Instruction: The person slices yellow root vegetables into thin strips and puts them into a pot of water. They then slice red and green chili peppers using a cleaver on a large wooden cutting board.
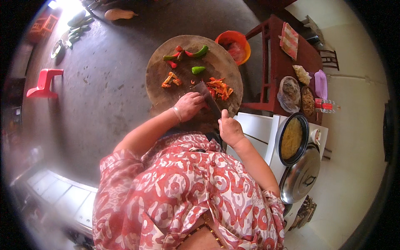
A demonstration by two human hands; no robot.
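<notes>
My right hand (230,127) grips the handle of a cleaver (210,100), whose dark blade slants across a round wooden chopping board (156,67). Beside the blade, my left hand (191,105) has its fingers curled down on the board. A bit of red pepper shows at those fingers; the rest of it is hidden. Right of the blade lies a heap of cut red pepper strips (220,88). A smaller pile of orange-red pieces (171,80) sits to the left. Farther up are a green pepper piece (198,70) and several red-green peppers (200,52).
An orange bucket (245,59) stands against the board's upper right. Rightward are a dark red table (272,28), a black pan (292,139) of yellowish food and a metal lid (300,178). A red stool (45,82), green vegetables (76,32) and a squash (119,14) are on the floor.
</notes>
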